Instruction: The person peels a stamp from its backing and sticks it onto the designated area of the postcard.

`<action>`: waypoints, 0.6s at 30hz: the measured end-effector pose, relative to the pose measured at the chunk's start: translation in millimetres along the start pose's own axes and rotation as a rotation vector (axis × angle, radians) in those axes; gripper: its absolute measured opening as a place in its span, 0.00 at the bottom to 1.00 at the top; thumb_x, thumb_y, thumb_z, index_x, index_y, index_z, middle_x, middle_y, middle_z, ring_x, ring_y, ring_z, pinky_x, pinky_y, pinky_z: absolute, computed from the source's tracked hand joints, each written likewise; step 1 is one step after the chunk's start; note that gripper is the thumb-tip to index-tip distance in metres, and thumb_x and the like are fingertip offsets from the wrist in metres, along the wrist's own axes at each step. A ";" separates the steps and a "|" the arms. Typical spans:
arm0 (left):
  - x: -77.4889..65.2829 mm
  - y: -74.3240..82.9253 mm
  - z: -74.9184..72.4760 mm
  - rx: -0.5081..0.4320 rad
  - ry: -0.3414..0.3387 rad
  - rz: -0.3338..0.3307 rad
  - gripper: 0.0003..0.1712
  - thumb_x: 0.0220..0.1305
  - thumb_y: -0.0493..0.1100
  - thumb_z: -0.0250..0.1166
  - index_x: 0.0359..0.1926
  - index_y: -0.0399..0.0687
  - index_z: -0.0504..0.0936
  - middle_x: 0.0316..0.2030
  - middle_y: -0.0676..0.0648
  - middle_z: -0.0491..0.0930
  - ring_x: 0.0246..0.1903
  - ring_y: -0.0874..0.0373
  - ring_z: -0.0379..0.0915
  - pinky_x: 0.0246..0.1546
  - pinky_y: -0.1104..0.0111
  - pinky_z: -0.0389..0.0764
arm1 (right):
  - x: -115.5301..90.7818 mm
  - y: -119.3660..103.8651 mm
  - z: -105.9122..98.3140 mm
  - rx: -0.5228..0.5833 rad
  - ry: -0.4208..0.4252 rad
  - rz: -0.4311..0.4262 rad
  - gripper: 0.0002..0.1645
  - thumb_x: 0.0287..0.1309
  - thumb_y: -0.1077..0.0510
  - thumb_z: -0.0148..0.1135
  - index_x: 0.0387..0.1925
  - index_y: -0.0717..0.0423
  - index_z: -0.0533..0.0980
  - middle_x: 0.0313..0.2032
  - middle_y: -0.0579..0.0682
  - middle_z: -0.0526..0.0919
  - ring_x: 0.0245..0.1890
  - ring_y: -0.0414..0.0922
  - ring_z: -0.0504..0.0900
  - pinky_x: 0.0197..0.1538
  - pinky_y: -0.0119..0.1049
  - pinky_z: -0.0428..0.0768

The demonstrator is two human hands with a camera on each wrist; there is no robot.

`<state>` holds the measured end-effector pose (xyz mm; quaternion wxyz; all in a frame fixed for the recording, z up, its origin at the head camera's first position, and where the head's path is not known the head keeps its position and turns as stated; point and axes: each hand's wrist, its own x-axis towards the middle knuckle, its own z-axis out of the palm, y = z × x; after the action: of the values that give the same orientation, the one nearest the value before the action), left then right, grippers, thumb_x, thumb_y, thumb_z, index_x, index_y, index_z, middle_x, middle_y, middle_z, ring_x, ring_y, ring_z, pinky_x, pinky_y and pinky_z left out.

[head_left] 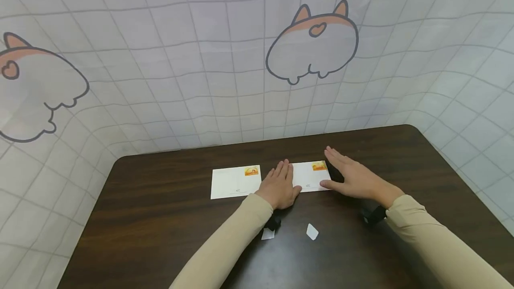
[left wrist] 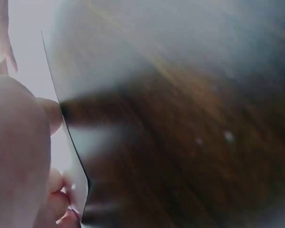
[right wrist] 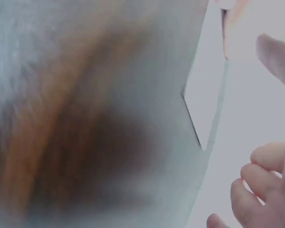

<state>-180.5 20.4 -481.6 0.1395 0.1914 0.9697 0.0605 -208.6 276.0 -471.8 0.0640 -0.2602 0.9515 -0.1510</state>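
Two white stamped postcards lie in a row in the head view, each with an orange-yellow stamp at its upper right. My left hand (head_left: pixel 279 185) rests with straight fingers over the left edge of the right postcard (head_left: pixel 308 178), its thumb on the lower edge. At that card's right edge is my right hand (head_left: pixel 353 176), fingers extended and thumb spread to the lower right corner. The left postcard (head_left: pixel 233 184) sits just left of my left hand. In the right wrist view, the hand (right wrist: pixel 270 185) appears beside a white card corner (right wrist: pixel 204 90).
Two small white pieces lie nearer me on the dark wooden table (head_left: pixel 160 217): a diamond-shaped one (head_left: pixel 312 232) and another (head_left: pixel 267 234) partly hidden by the left wrist camera (head_left: pixel 273 223). A white checked curtain (head_left: pixel 241 79) hangs behind the table.
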 end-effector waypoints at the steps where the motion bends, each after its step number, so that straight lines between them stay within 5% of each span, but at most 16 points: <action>1: 0.5 -1.2 0.3 -0.002 0.003 0.000 0.42 0.81 0.61 0.43 0.83 0.42 0.47 0.84 0.43 0.44 0.84 0.51 0.42 0.84 0.59 0.53 | 0.6 1.1 -3.4 -0.008 0.017 0.006 0.60 0.66 0.29 0.60 0.81 0.60 0.50 0.82 0.62 0.51 0.80 0.64 0.58 0.75 0.65 0.66; 10: 0.5 -19.7 -15.0 -0.093 0.133 0.025 0.45 0.82 0.63 0.40 0.83 0.38 0.43 0.84 0.39 0.43 0.84 0.46 0.40 0.83 0.53 0.55 | -8.7 21.8 -40.3 -0.003 0.073 0.069 0.54 0.73 0.34 0.55 0.82 0.60 0.46 0.83 0.64 0.46 0.81 0.68 0.52 0.76 0.69 0.59; 18: -33.5 -55.8 -52.4 0.040 0.258 0.055 0.43 0.81 0.63 0.44 0.82 0.41 0.50 0.82 0.38 0.51 0.83 0.40 0.43 0.83 0.49 0.53 | -32.4 44.2 -59.5 -0.085 0.267 0.043 0.49 0.72 0.39 0.60 0.80 0.59 0.55 0.81 0.69 0.48 0.75 0.77 0.56 0.68 0.76 0.62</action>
<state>-185.9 -47.2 -432.9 0.0081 0.2114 0.9749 0.0689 -213.8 343.9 -428.3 -0.0712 -0.2199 0.9624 -0.1427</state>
